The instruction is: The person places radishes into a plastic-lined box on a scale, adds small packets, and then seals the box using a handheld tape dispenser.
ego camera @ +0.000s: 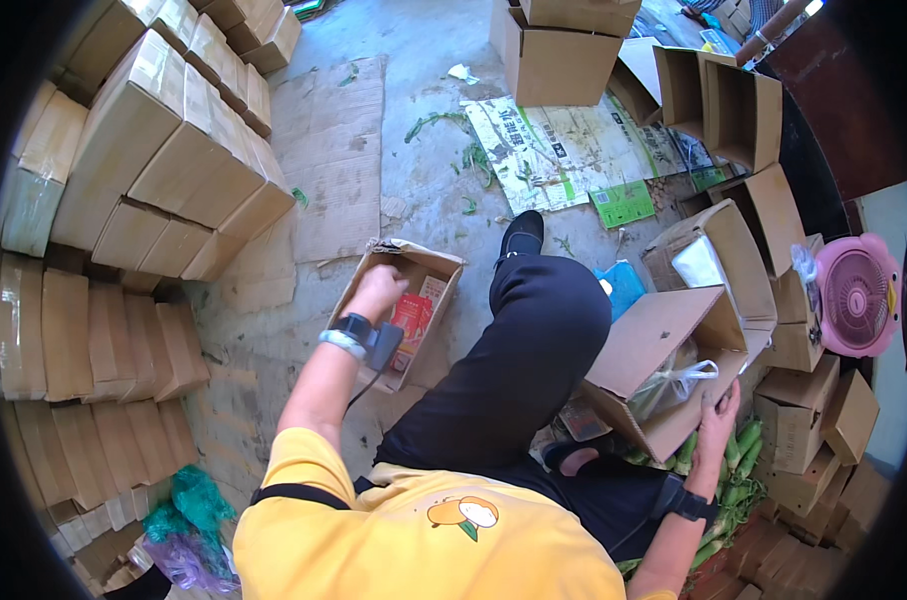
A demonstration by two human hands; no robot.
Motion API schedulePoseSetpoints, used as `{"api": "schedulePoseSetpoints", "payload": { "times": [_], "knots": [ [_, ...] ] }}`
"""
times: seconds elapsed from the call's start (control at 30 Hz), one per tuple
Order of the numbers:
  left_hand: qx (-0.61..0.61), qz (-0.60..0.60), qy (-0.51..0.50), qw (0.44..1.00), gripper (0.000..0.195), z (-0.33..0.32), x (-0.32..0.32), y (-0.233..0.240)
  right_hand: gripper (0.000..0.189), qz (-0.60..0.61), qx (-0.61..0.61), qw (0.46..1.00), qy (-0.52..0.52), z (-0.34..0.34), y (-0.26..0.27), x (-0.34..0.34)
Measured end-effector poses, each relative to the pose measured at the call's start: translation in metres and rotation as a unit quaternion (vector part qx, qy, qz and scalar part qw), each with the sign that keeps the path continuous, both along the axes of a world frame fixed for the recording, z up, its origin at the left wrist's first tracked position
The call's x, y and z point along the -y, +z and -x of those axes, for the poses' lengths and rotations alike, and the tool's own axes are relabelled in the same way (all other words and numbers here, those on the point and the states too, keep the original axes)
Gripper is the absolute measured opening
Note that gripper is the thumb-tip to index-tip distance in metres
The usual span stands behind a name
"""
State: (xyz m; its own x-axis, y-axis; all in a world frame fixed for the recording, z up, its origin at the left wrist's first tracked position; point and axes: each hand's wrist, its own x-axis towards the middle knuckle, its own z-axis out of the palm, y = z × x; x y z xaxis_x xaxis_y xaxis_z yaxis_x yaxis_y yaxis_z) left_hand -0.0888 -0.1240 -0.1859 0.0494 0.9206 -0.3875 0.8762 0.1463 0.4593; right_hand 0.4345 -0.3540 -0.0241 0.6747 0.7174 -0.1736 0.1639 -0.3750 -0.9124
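Observation:
My left hand (381,291) is curled inside an open cardboard box (442,264) on the floor, above red printed packets (411,319); whether it grips anything is hidden by the wrist and fingers. On the right, my right hand (718,416) rests its fingers against the side of a tilted open carton (660,341). That carton holds a clear plastic bag (675,382) with greenish contents. Below the right hand lie long green vegetables (738,457) with leafy stalks.
Stacked closed cartons (198,157) rise on the left. Empty open boxes (742,112) and a pink fan (858,295) stand at the right. A larger carton (562,64) sits ahead, beside flattened printed cardboard (528,157). Teal and purple plastic bags (198,510) lie lower left.

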Motion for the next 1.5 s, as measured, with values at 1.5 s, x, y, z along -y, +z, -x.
{"api": "schedulePoseSetpoints", "payload": {
  "times": [1.5],
  "knots": [
    [0.431,-0.225,-0.205,0.850,0.015,-0.233,0.040,0.279,0.027,0.426,0.238,0.771,0.409,0.052,0.003,-0.039]
  ]
}}
